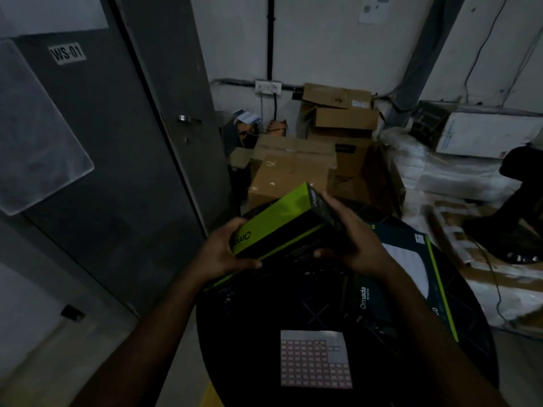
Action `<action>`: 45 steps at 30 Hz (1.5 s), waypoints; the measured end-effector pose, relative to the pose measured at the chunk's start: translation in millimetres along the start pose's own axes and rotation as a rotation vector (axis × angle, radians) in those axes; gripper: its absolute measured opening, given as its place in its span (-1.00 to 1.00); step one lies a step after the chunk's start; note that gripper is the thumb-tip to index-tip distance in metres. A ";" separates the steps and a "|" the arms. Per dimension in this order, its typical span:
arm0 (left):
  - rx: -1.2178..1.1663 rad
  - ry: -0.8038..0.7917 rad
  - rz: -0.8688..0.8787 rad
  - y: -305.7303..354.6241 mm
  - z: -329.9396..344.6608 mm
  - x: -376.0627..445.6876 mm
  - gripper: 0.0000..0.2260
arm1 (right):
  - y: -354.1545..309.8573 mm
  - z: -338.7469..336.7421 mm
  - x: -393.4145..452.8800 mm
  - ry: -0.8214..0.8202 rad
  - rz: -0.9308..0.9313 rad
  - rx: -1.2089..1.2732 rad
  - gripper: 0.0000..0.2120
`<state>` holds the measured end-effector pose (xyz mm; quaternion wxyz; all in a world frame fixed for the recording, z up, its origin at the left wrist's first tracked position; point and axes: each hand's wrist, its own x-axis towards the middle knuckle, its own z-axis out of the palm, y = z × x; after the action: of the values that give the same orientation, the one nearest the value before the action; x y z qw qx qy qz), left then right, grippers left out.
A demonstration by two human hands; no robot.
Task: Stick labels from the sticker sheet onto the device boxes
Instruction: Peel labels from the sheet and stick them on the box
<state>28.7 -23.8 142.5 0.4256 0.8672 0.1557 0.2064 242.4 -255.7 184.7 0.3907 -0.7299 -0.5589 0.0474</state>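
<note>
sticker sheet [316, 359] closest to camera, flat on dark round tabletop [249, 333], some cells at its top right look already peeled. green/black device box [282, 223] up in air beyond sheet, long axis running lower-left to upper-right, tilted. left hand [224, 251] wrapped round its near end, right hand [349, 233] clamped on far end, so both full. sheet sits below and toward camera from both hands, roughly centred between forearms. second box [411, 274] lies flat just right of sheet. guess: one hand has to let go before grabbing label.
</note>
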 end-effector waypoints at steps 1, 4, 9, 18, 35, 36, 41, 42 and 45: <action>-0.033 0.002 0.002 -1.8 2.8 -2.0 -0.36 | 0.5 -0.7 3.2 -0.017 -0.021 -0.030 -0.03; -0.085 0.057 0.086 8.4 8.9 -0.2 -0.18 | -10.5 11.5 19.6 -0.066 -0.149 -0.300 -0.06; -0.025 0.044 0.202 5.6 7.1 4.6 -0.15 | -26.0 53.1 39.9 -0.281 -0.213 -0.678 -0.12; 0.181 0.267 0.201 -26.2 37.0 -15.5 -0.50 | -9.7 92.2 10.7 -0.065 -0.220 -0.753 -0.45; 0.296 0.257 0.245 -17.1 51.8 -21.7 -0.71 | 28.1 44.3 -61.9 0.460 0.118 0.002 -0.78; 0.385 0.286 0.241 -13.2 52.6 -23.6 -0.69 | 27.5 46.6 -63.1 0.491 0.135 0.038 -0.80; 0.618 0.260 0.312 8.0 67.3 -35.1 -0.51 | 24.9 51.7 -74.6 0.605 0.174 -0.021 -0.77; 0.639 0.236 0.307 12.4 72.6 -36.1 -0.51 | 23.8 55.2 -81.2 0.592 0.198 -0.049 -0.68; 0.756 0.204 0.221 19.7 85.8 -39.8 -0.43 | 17.6 76.0 -101.9 0.487 0.262 -0.034 -0.42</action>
<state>38.2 -110.9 102.0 0.0345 0.9492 0.1678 0.2640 179.9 -304.5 83.8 0.4919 -0.7922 -0.3502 -0.0887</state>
